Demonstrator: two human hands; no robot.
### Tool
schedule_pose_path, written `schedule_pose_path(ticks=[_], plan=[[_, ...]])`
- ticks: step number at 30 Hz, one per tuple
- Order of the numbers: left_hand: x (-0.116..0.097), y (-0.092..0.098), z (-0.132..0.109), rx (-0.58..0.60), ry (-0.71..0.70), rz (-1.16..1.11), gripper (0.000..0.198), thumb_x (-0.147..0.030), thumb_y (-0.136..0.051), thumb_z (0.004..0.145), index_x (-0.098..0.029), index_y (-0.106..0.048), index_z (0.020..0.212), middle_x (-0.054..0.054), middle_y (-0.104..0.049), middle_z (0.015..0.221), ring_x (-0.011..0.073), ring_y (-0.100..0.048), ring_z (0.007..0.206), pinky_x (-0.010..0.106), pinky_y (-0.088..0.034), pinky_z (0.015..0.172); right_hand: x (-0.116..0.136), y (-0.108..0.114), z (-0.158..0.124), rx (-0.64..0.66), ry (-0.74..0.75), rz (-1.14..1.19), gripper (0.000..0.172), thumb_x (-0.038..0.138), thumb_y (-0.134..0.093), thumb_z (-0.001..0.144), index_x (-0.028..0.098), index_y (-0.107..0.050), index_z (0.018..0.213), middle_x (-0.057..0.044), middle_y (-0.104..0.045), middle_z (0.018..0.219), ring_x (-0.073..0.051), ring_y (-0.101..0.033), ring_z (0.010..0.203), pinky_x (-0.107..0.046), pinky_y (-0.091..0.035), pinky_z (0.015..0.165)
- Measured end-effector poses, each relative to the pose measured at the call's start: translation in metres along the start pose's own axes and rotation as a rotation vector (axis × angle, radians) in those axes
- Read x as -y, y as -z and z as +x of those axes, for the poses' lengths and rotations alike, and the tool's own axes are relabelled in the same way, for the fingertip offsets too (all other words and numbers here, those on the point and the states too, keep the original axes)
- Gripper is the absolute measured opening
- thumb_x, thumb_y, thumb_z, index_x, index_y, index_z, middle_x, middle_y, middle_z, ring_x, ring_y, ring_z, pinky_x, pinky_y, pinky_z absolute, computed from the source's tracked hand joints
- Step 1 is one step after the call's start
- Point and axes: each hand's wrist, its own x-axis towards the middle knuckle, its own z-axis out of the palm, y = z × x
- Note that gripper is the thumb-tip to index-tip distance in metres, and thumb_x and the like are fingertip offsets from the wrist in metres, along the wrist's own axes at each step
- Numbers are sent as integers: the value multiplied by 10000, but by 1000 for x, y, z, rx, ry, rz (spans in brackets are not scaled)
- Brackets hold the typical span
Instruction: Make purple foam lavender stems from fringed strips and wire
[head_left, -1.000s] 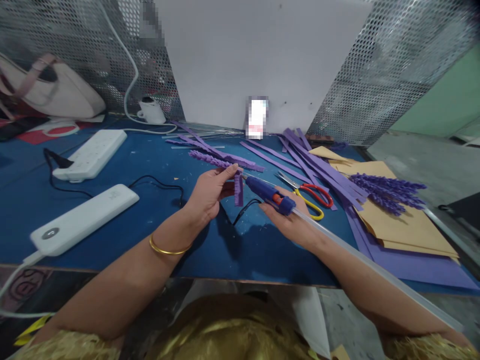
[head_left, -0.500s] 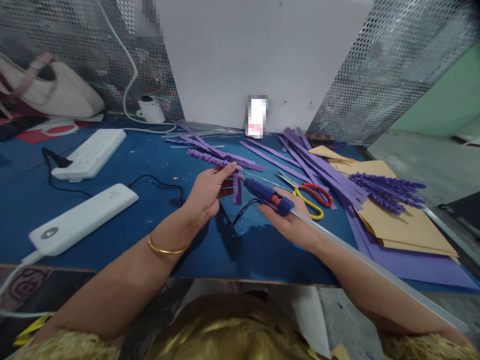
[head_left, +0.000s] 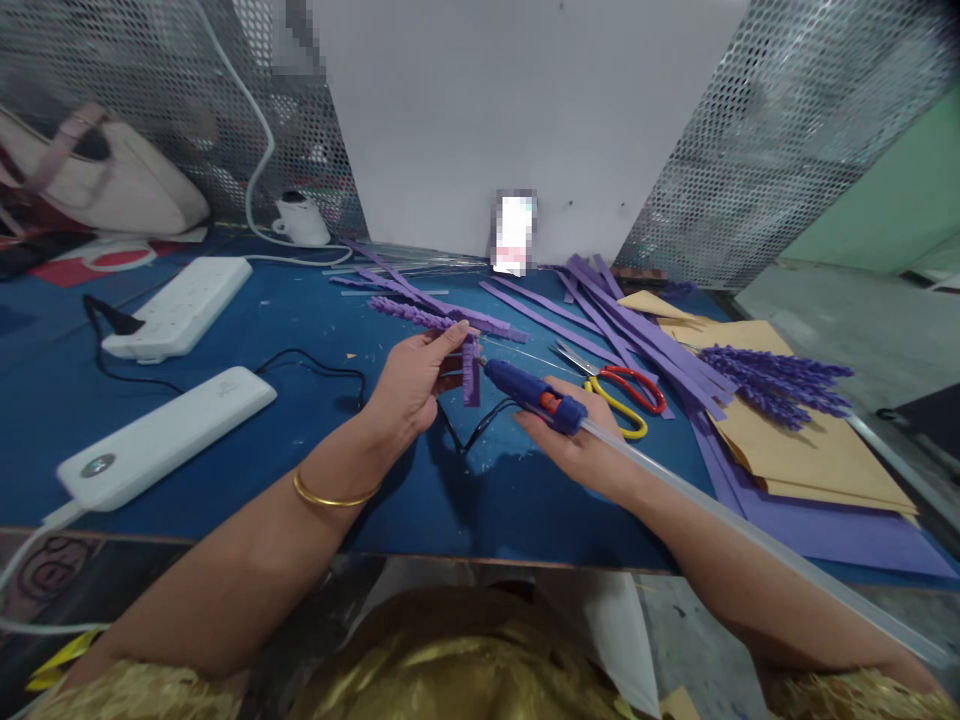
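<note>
At frame centre the left hand [head_left: 412,385] pinches a purple fringed strip [head_left: 472,370], hanging roughly upright. The right hand [head_left: 577,445] grips a blue glue gun [head_left: 529,393], its long axis pointing up-left, nozzle apparently just beside the strip, above the bench [head_left: 247,450].

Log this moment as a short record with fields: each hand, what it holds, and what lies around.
left hand: pinches a fringed purple strip on a lavender stem
right hand: holds a blue glue gun, nozzle at the strip
glue stick: juts from the gun's back, along the right forearm
table: blue
near right hand: scissors, purple strips
far right: lavender bunch on brown paper
left side: two power strips
</note>
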Motion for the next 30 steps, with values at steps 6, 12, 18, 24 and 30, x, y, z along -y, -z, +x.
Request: schedule_pose_path(ticks=[6,12,18,24,30], plan=[[-1,1,1,2,-5,0,404,-410,-893,590,-118,-716,806,43,-702,733,134,-615,609,241,-445,526,1,1,0,2,1,-9,333,448,-610,871,234,-415,706,28,-452,626,-128,-387,541,-266,-285,520],[-2,0,0,-16,-1,-5,355,-385,-874,637,-115,-711,799,34,-695,715,126,-607,590,236,-448,516,2,1,-1,17,24,-14,323,440,-590,879,231,-417,703,25,-454,633,-127,-392,543,-267,-282,526],[-3,1,1,-16,-8,-26,328,-369,-873,648,-118,-707,778,33,-689,704,123,-606,588,231,-461,509,2,0,-1,27,39,-9,343,452,-604,871,228,-408,699,28,-448,632,-121,-381,540,-265,-278,526],[-2,2,3,-17,-19,-37,323,-367,-870,654,-118,-716,791,32,-685,712,118,-600,587,231,-464,505,4,2,-1,35,44,-7,339,444,-600,871,228,-406,696,24,-458,644,-123,-389,546,-264,-280,527],[-2,2,3,-34,-18,-30,306,-358,-868,655,-124,-709,772,23,-674,694,114,-588,576,239,-471,521,3,1,-1,38,46,-15,344,459,-591,875,227,-409,697,20,-467,645,-123,-400,547,-264,-281,527]])
